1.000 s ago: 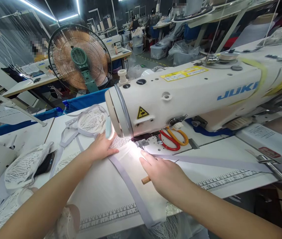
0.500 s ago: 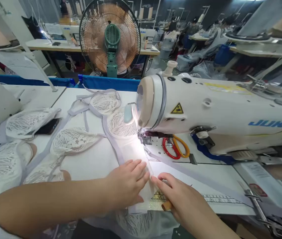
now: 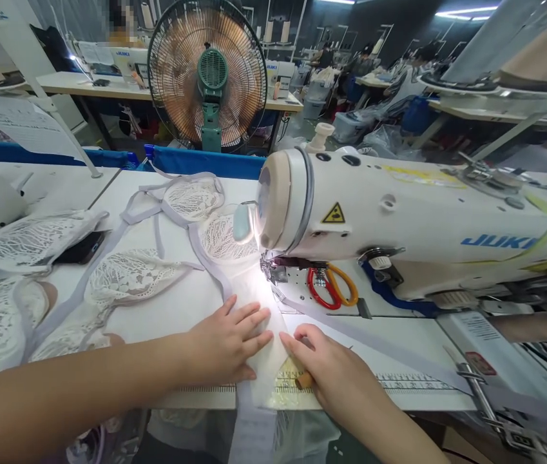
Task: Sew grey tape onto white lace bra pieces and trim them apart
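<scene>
On the white counter (image 3: 167, 319), lace garments (image 3: 125, 277) lie from eight to ten o'clock of the view, with a dark phone (image 3: 82, 250) at nine. At three o'clock stands a sewing machine (image 3: 350, 200).

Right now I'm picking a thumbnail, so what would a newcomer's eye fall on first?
Probably the white sewing machine at right, brightly lit at its needle end. Next, the large fan at upper left, then the red and orange handles under the machine's arm. In front, the left hand lies spread on pale fabric, the right hand beside it.
</scene>
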The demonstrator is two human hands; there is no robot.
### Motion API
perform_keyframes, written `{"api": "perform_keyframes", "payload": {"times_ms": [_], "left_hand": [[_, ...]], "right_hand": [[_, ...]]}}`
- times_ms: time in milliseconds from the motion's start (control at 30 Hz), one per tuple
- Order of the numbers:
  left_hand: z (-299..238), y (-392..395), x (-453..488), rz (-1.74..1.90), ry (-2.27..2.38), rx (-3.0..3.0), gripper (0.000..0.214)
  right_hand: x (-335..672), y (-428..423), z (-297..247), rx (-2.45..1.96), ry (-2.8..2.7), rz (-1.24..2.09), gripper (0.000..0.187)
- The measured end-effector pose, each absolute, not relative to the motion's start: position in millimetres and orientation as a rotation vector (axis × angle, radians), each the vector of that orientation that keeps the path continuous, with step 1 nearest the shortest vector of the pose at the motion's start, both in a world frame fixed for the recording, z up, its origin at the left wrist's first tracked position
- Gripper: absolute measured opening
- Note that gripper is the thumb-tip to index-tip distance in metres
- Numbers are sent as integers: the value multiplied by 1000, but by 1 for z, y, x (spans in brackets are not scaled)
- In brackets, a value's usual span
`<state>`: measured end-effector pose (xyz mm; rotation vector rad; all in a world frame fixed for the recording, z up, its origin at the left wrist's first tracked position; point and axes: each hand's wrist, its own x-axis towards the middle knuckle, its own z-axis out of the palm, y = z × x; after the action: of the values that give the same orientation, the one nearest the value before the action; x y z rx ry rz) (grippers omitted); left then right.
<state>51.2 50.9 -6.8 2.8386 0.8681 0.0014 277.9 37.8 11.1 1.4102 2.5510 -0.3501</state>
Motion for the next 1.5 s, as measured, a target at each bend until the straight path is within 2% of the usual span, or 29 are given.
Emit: {"api": "perform_keyframes", "payload": {"times_ms": [400,567,833,1100,1500], "left_hand": [[9,97,29,-48,732,2856,50],[17,82,39,27,719,2825,39],[-9,43,60,69,918,2779,56],[-3,71,38,41,779,2831,49],[4,112,21,84,671,2821,42]], "right_hand": [[273,51,9,1436,2583,-321,62],[275,51,8,1433,2605,-297,60],[275,51,4,1434,2622,-289,56],[262,59,9,1393,2532,-317,62],[247,81,21,1520,2415,-560,68]]}}
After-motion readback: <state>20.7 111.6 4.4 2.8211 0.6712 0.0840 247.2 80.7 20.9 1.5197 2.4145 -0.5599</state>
